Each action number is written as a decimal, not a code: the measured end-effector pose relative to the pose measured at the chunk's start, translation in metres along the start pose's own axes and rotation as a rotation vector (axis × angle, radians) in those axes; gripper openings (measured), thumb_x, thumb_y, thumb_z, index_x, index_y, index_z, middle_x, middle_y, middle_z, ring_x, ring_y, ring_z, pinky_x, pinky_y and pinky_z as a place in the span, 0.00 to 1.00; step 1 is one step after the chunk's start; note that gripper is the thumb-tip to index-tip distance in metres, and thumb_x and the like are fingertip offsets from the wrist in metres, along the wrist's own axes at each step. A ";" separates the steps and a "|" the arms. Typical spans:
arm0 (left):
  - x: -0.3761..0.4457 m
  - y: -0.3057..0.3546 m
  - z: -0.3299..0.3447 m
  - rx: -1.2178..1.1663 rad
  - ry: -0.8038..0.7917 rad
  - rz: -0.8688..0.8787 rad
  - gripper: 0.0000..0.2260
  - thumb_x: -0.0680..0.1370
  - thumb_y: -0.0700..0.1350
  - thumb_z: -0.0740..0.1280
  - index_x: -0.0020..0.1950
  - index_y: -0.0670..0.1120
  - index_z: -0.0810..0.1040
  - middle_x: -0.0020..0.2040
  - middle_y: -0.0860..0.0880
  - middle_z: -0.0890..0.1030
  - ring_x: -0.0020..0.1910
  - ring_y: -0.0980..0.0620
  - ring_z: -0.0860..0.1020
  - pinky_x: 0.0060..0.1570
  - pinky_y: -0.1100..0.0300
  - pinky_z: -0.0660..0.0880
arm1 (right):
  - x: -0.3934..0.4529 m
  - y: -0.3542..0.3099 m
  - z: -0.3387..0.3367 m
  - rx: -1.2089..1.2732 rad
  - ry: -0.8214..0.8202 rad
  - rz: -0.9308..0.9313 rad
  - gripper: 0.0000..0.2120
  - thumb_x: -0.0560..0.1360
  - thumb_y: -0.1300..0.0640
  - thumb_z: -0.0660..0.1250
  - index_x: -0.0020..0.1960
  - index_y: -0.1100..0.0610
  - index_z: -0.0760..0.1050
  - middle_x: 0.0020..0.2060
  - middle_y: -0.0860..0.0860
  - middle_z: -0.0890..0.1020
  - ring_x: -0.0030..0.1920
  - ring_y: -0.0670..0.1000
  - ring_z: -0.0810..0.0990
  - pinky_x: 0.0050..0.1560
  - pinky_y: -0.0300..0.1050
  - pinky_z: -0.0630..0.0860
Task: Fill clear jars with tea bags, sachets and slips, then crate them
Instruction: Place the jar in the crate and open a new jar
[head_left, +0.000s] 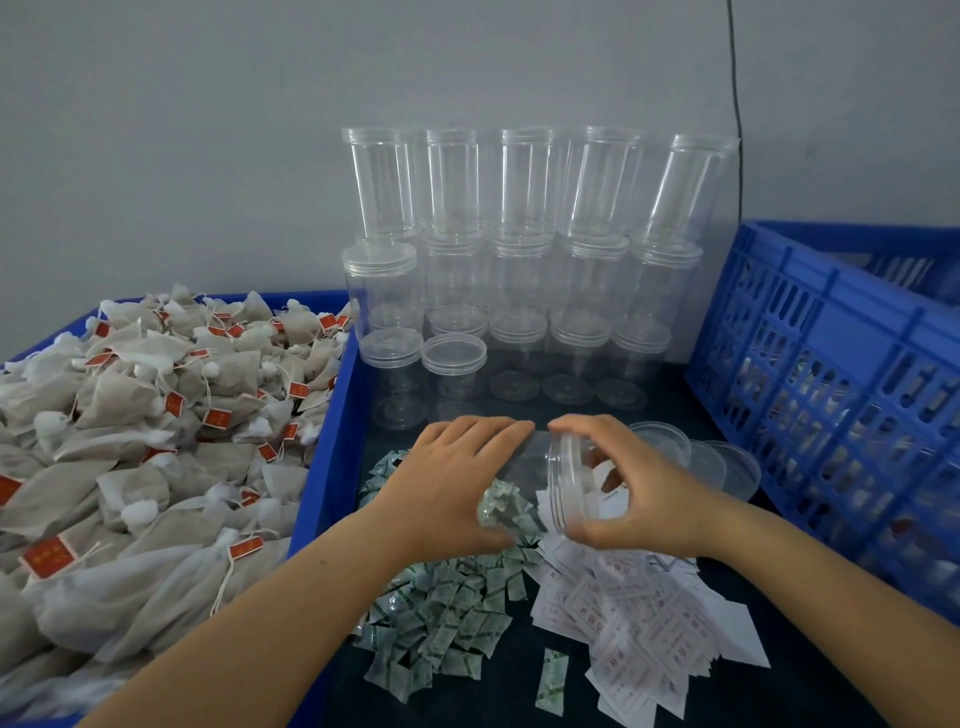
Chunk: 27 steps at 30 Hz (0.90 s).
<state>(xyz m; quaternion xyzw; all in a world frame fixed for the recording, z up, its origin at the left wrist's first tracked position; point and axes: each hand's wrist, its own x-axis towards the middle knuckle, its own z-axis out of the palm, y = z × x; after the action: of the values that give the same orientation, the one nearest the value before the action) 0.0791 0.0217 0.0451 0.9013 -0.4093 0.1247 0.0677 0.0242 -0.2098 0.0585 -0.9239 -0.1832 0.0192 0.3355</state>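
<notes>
Both hands are on one clear jar (524, 480), tipped on its side above the dark table (519, 691). The left hand (457, 478) wraps its body; the right hand (628, 488) curls fingers around the lid (569, 483). It is transparent, with green sachets (441, 618) and white slips (639, 618) showing through beneath it.

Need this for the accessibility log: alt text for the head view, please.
Two bare hands hold a clear plastic jar on its side, the left hand round its body and the right hand on its lid, above green-printed sachets and white paper slips. A blue bin of tagged tea bags sits left, stacked empty clear jars behind, a blue slotted crate right.
</notes>
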 end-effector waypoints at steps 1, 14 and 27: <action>0.000 -0.001 0.001 -0.030 -0.029 -0.010 0.46 0.68 0.64 0.70 0.78 0.54 0.49 0.75 0.57 0.58 0.72 0.55 0.56 0.69 0.58 0.52 | -0.002 0.002 -0.001 -0.089 -0.016 -0.042 0.38 0.62 0.35 0.71 0.63 0.18 0.53 0.63 0.24 0.59 0.65 0.31 0.66 0.58 0.36 0.71; 0.001 -0.008 -0.004 -0.242 -0.039 -0.150 0.48 0.65 0.63 0.73 0.77 0.53 0.51 0.74 0.55 0.61 0.72 0.53 0.60 0.70 0.55 0.60 | -0.001 0.088 -0.031 0.276 0.846 0.232 0.32 0.65 0.56 0.81 0.60 0.51 0.64 0.60 0.48 0.73 0.62 0.52 0.74 0.58 0.40 0.70; 0.004 -0.010 -0.003 -0.297 -0.074 -0.201 0.49 0.64 0.63 0.75 0.77 0.53 0.52 0.74 0.55 0.62 0.72 0.54 0.61 0.70 0.54 0.62 | 0.022 0.139 0.001 -0.063 0.582 0.611 0.47 0.68 0.48 0.80 0.78 0.54 0.57 0.75 0.55 0.63 0.73 0.57 0.66 0.72 0.56 0.64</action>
<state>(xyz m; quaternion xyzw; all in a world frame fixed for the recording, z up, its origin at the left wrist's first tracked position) 0.0886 0.0264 0.0490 0.9218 -0.3331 0.0223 0.1973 0.0899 -0.3003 -0.0275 -0.9124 0.2009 -0.1495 0.3238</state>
